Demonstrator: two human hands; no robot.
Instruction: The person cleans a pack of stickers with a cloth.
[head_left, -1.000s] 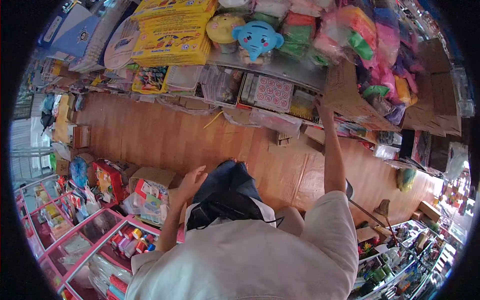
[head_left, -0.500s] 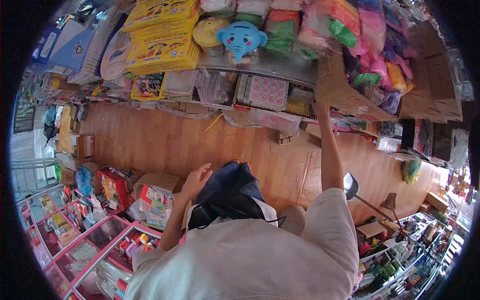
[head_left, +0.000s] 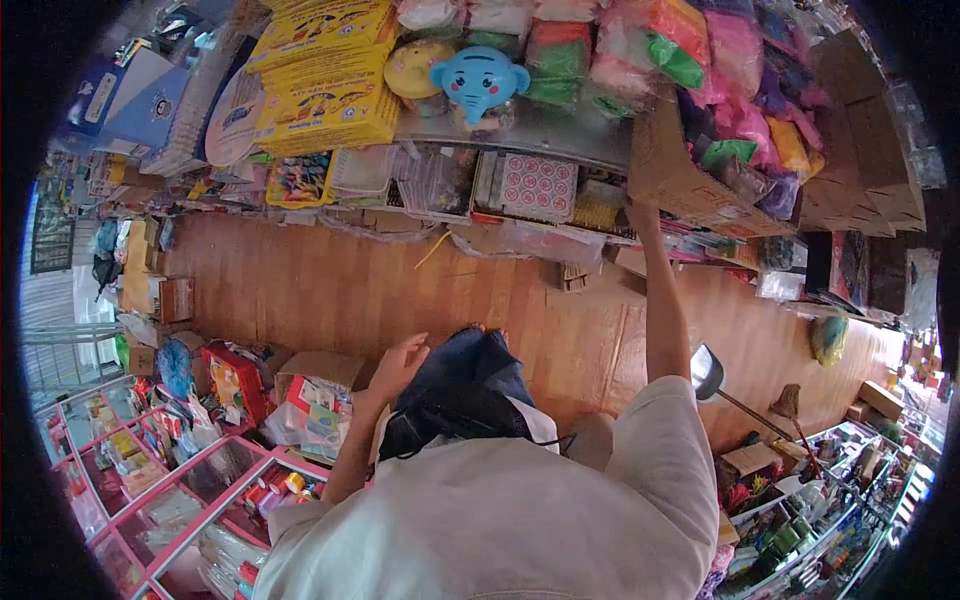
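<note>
My right arm stretches forward to the shelf, and my right hand (head_left: 641,213) is at the lower corner of an open cardboard box (head_left: 668,165). Its fingers are hidden there, so I cannot see whether they hold anything. Just left of it is a bin of yellow items (head_left: 600,203), beside a sheet of round red-and-white stickers (head_left: 538,187). My left hand (head_left: 402,364) hovers beside my left leg with its fingers loosely stretched out and nothing in them.
Yellow modelling clay boxes (head_left: 325,110) and a blue elephant toy (head_left: 480,82) stand on the upper shelf. Pink-framed glass cases (head_left: 215,470) are behind me at left. A long-handled dustpan (head_left: 706,372) stands at right. The wooden floor (head_left: 350,280) runs between the shelves.
The view has shifted slightly. My right hand stays at the corner of the cardboard box, and my left hand remains beside my leg with almost no movement.
</note>
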